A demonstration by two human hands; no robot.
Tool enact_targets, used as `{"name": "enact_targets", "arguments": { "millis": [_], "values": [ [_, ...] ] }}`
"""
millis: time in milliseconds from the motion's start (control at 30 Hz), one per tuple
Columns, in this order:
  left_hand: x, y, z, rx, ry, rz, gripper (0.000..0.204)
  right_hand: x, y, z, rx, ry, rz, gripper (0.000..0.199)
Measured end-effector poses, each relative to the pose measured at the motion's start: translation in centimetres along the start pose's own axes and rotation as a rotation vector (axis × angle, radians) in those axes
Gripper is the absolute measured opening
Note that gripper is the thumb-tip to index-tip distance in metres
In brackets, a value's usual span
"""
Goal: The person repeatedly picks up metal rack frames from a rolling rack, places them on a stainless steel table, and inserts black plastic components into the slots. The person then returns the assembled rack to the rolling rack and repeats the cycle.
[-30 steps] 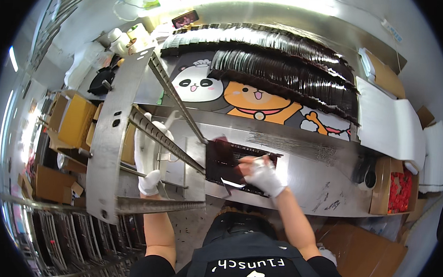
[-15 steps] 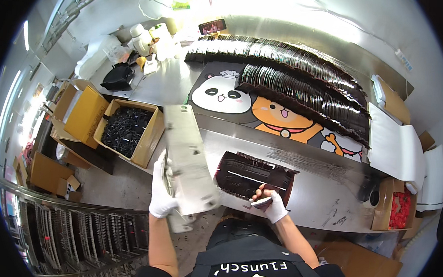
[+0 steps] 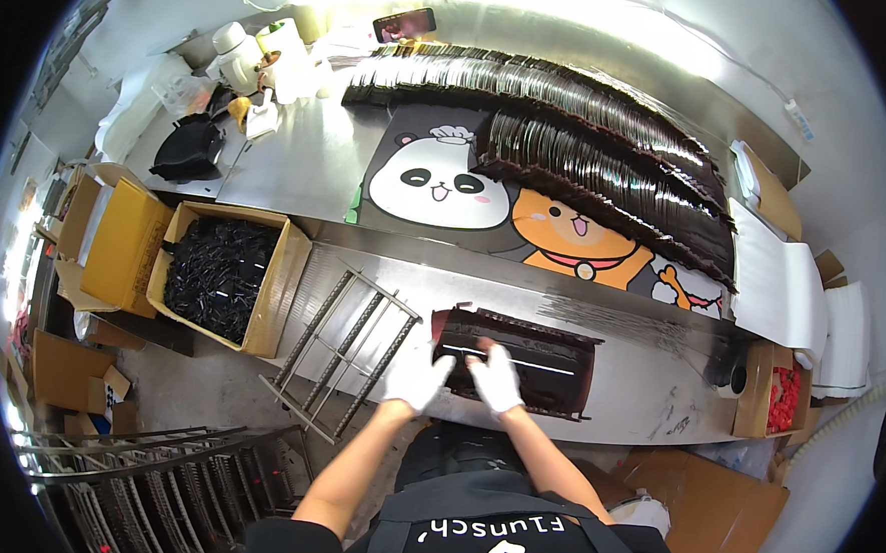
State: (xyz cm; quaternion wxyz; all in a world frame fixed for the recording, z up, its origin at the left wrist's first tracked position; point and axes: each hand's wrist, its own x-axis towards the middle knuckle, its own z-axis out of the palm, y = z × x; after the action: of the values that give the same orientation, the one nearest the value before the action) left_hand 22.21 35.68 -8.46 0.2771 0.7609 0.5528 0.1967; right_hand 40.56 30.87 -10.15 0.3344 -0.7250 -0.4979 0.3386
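Room: brightly lit workroom; a metal surface (image 3: 633, 372) runs across my head view. At the back, two long rows of dark glossy sheets (image 3: 594, 169) lie partly over a cartoon-printed mat (image 3: 438, 181). A carton (image 3: 287, 286) of black scraps (image 3: 220, 280) stands at left; a box of red pieces (image 3: 784, 400) stands at right.

Change noted: half a second ago the left hand was holding up the metal rack, blurred in motion. Now the rack (image 3: 378, 378) is down, slanted, its upper part over the surface and its lower end past the front edge. The right hand no longer shows the small dark piece I could see in it then.

Hands: the left hand (image 3: 418, 378) is gloved, fingers parted, at the left end of the dark stack (image 3: 554, 352) and just beside the rack; I see nothing pinched in it. Right hand (image 3: 498, 380), gloved with bare fingertips, reaches over the stack; thumb and fingers stand apart, but whether the tips press or grip a sheet I cannot tell.

The stack lies at the front of the surface, between the rack and the box of red pieces. My reading: with the rack set aside, the work is two-handed and centred on the stack, probably gathering or evening its sheets.
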Motion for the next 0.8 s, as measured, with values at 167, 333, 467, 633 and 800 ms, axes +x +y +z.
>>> {"name": "enact_targets", "arguments": {
  "millis": [167, 333, 467, 633, 800],
  "values": [
    [1.9, 5.4, 3.4, 0.261, 0.008, -0.177, 0.078, -2.9, 15.3, -15.2, -0.165, 0.62, 0.405, 0.032],
    [2.8, 6.6, 3.9, 0.088, -0.252, -0.203, 0.075, -1.4, 13.8, -12.4, 0.184, -0.094, 0.487, 0.02],
    [4.2, 9.8, 1.4, 0.105, -0.422, -0.222, 0.089, 0.4, 9.0, -4.8, 0.317, -0.401, 0.321, 0.039],
    [5.1, 3.6, 2.0, 0.004, -0.445, -0.409, 0.066, 2.5, 11.0, -6.6, 0.343, -0.189, 0.307, 0.037],
    [5.0, 3.7, -1.4, -0.908, -0.368, -0.413, 0.058, 6.6, 14.8, -15.1, -0.403, 0.331, 0.167, 0.019]
  ]
}}
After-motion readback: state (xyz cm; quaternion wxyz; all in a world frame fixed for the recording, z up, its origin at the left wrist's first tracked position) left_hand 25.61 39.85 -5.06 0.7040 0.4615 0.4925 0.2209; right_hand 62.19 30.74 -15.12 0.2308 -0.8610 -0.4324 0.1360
